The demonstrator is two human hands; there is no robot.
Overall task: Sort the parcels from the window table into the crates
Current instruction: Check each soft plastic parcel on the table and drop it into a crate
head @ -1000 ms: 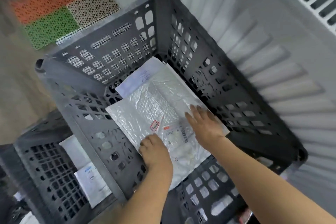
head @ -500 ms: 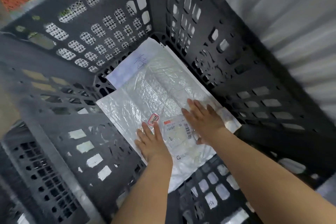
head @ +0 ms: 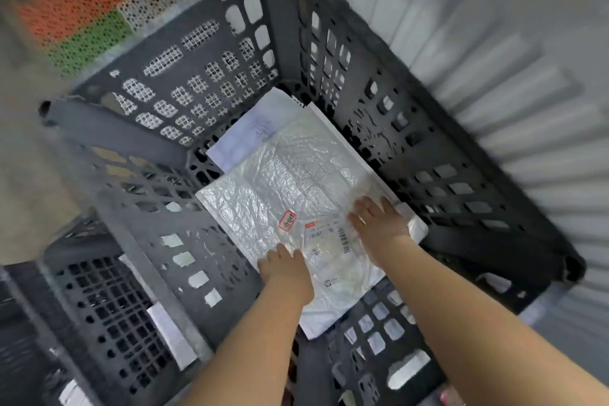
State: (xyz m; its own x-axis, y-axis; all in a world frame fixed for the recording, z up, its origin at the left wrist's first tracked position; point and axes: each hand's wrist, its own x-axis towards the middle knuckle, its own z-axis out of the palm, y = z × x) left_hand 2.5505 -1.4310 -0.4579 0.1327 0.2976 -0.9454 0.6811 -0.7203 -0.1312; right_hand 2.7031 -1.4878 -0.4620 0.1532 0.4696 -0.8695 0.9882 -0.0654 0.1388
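A white plastic mailer parcel (head: 290, 188) with a red stamp and a barcode label lies flat on the bottom of a dark grey perforated crate (head: 461, 155). Under its far end shows another pale parcel (head: 250, 135) with handwriting. My left hand (head: 285, 269) lies on the mailer's near left part, fingers flat on it. On the mailer's right edge rests my right hand (head: 379, 221) with its fingers straight. Neither hand curls round anything.
A second dark crate (head: 108, 316) stands at the lower left with a white parcel (head: 168, 333) inside. A white ribbed radiator (head: 514, 53) runs along the right. Coloured perforated mats (head: 95, 13) lie on the floor at the top left.
Both hands stayed on the mailer; the left hand's fingers went from curled to flat, then slid back toward me. The camera dipped into the crate and pulled back out.
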